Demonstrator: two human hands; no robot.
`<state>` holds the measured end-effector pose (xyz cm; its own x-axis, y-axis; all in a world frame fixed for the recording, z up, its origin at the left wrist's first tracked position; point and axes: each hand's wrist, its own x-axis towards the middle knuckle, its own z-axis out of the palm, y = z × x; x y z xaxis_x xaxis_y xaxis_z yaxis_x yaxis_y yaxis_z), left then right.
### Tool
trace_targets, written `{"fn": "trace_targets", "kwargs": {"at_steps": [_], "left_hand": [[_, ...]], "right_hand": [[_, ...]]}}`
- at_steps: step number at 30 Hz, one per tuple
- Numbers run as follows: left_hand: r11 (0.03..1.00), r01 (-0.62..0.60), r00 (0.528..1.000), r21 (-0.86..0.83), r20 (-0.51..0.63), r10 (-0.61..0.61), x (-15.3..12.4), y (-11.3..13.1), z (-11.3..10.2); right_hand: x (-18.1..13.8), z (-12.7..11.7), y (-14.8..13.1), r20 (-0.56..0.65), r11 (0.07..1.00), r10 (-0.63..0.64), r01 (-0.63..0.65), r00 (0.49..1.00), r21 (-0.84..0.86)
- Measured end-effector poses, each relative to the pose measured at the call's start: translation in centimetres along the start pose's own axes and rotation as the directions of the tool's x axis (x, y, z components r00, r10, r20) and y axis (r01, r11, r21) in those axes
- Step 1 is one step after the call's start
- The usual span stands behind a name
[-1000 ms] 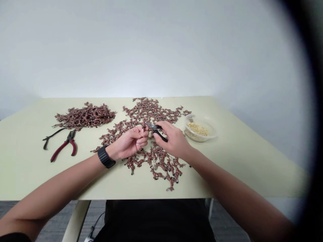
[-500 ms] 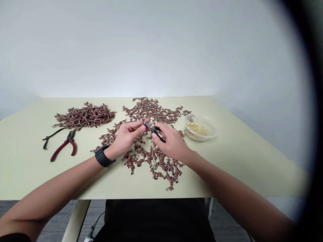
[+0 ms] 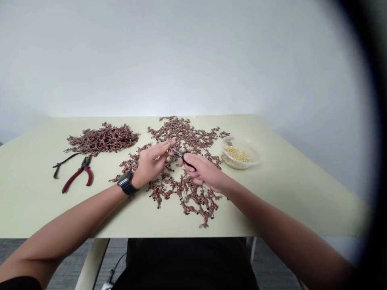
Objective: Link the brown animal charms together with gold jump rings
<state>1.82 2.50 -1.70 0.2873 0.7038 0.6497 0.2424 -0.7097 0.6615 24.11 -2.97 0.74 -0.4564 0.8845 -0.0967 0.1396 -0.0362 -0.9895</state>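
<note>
My right hand (image 3: 207,171) is closed around a small pair of black-handled pliers (image 3: 178,153), their metal jaws pointing up and left. The tips of the jaws meet the fingertips of my left hand (image 3: 151,163), which wears a dark watch. Its thumb and fingers are pinched together; what lies between them is too small and covered to make out. Beneath and around both hands spread many small brown animal-shaped figures (image 3: 193,193) with dark feet, some of them hidden by the hands.
A denser heap of brown figures (image 3: 104,139) lies at the back left. Before it rest red-handled pliers (image 3: 77,173) and a thin black tool (image 3: 65,161). A clear plastic bowl (image 3: 256,158) with tiny gold pieces (image 3: 237,154) stands at the right. The pale table (image 3: 290,193) meets a wall (image 3: 181,60).
My left hand has turned, its fingers pointing higher and the watch face now showing. The right hand has rolled over and lowered slightly, swinging the pliers' handles with it.
</note>
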Motion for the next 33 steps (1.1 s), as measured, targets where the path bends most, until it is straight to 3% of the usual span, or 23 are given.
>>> {"fn": "trace_targets", "kwargs": {"at_steps": [2,4,6,8,13,33], "left_hand": [[0.958,0.218,0.976,-0.185,0.047,-0.213,0.1,0.5,0.3],[0.832,0.396,0.918,-0.389,0.178,-0.354,0.3,0.9,0.5],[0.688,0.508,0.861,-0.518,0.311,-0.402,0.4,1.0,0.6],[0.595,0.566,0.824,-0.571,0.392,-0.408,0.4,1.0,0.6],[0.518,0.613,0.790,-0.597,0.436,-0.431,0.2,0.9,0.5],[0.464,0.644,0.763,-0.608,0.472,-0.442,0.0,1.6,0.6]], "right_hand": [[0.1,-0.3,0.0,-0.156,0.971,-0.139,0.104,0.978,-0.215],[0.2,-0.5,0.2,-0.252,0.855,-0.340,0.186,0.906,-0.484],[0.3,-0.7,0.5,-0.242,0.710,-0.490,0.223,0.837,-0.668],[0.4,-0.9,0.8,-0.198,0.625,-0.547,0.239,0.813,-0.743],[0.5,-0.9,1.3,-0.122,0.593,-0.528,0.263,0.840,-0.761],[0.3,-1.1,0.7,-0.111,0.620,-0.489,0.255,0.865,-0.742]]}}
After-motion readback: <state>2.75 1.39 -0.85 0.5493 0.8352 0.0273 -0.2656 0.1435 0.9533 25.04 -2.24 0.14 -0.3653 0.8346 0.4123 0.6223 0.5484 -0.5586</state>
